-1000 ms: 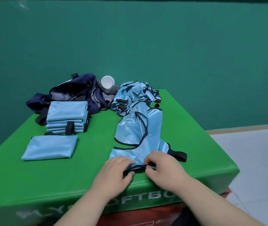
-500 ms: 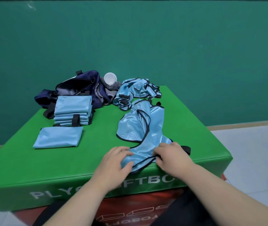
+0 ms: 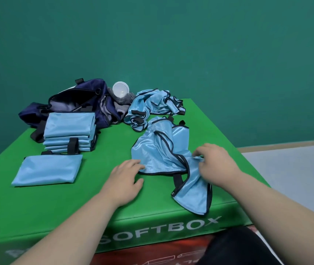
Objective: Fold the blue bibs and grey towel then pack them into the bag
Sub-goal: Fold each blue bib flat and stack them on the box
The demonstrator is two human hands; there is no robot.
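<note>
Head view takes in the whole green soft box (image 3: 56, 203), and everything for the job sits on top of it. At the back left, the navy bag (image 3: 72, 100) lies with its mouth gaping. Centre stage is the loose bib (image 3: 158, 152), twisted and bunched, its near end drooping over the box's front edge. That overhang is the first worry: the fabric looks slick, and one careless tug could send it sliding to the floor.

Behind it sit the crumpled bibs (image 3: 156, 104), close to the far edge and touching the loose bib's top, so dragging one may pull the others along. Just in front of the bag stands the folded stack (image 3: 69, 127), with a single folded bib (image 3: 47, 170) lying just in front of it. A sweeping elbow could topple that stack.

The grey towel (image 3: 122, 101) is wedged between the bag and the crumpled bibs, with a white cup (image 3: 120, 89) perched on it. Yank the towel and that cup likely tumbles.

The left hand (image 3: 123, 180) lies flat, fingers nearly straight, tips touching the bib's lower left hem and gripping nothing. The right hand (image 3: 215, 165) has curled fingers pinching a fold on the bib's right side. The black strap (image 3: 178, 179) pokes out below the hem, and it could get trapped inside the fold.
</note>
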